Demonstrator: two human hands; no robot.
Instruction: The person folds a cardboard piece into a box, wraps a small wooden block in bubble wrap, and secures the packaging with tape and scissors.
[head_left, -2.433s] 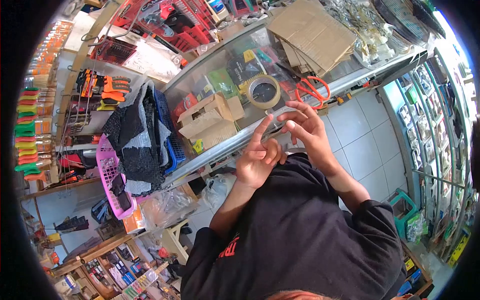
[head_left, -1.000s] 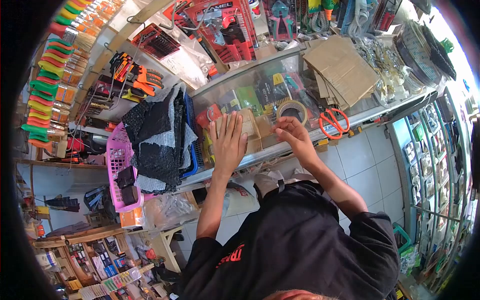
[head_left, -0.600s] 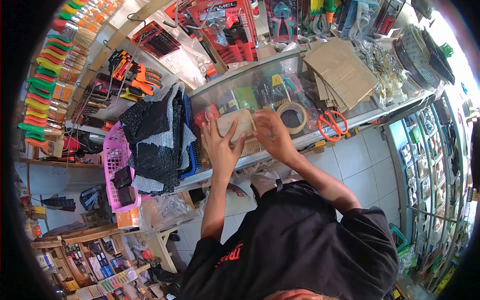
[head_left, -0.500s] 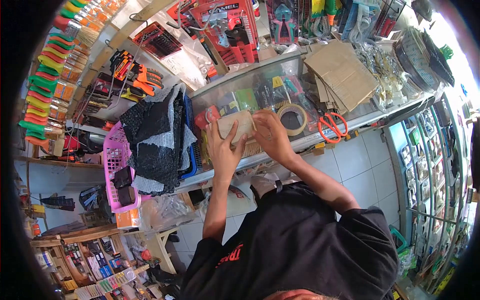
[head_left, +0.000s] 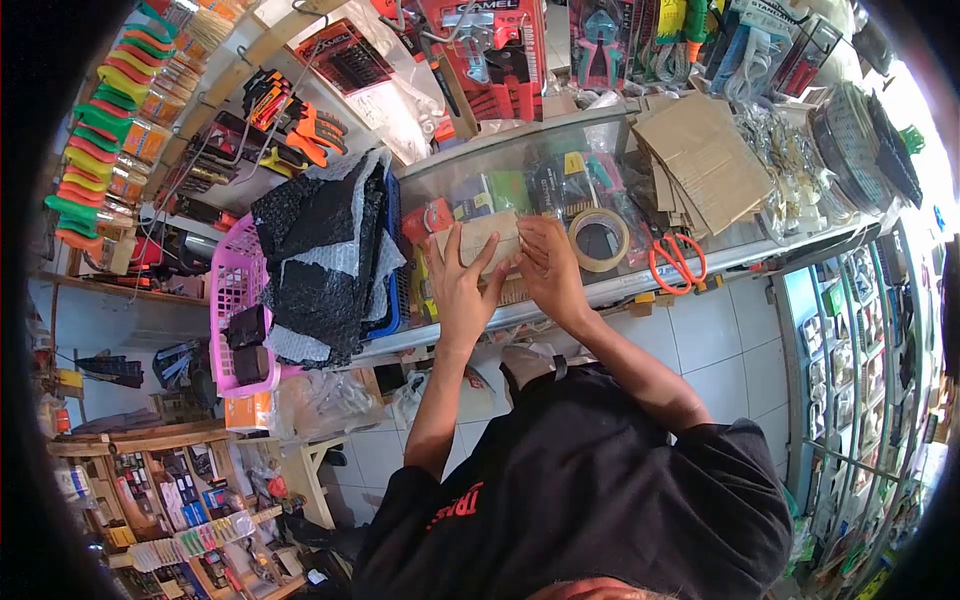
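Observation:
A small brown cardboard box (head_left: 478,238) lies on the glass counter, below the middle of the counter top. My left hand (head_left: 464,285) holds it, fingers spread across its top and left side and the thumb near its lower right corner. At the right end of the box, my right hand (head_left: 550,272) has its fingers bent and pressed on that edge; the fingertips are partly hidden. Just right of this hand is a roll of tan tape (head_left: 600,240), lying flat. Orange-handled scissors (head_left: 678,264) rest farther right, near the counter's front edge.
Left of the box, a pink basket (head_left: 228,290) and a blue basket (head_left: 393,270) sit under black bubble wrap (head_left: 325,260). Flat cardboard sheets (head_left: 705,160) are stacked at the back right. Packaged tools (head_left: 490,60) hang behind the glass counter (head_left: 430,180).
The camera view has shifted slightly, so the counter appears farther right. Both hands stay on the cardboard box; my right fingers are more bent against its right end.

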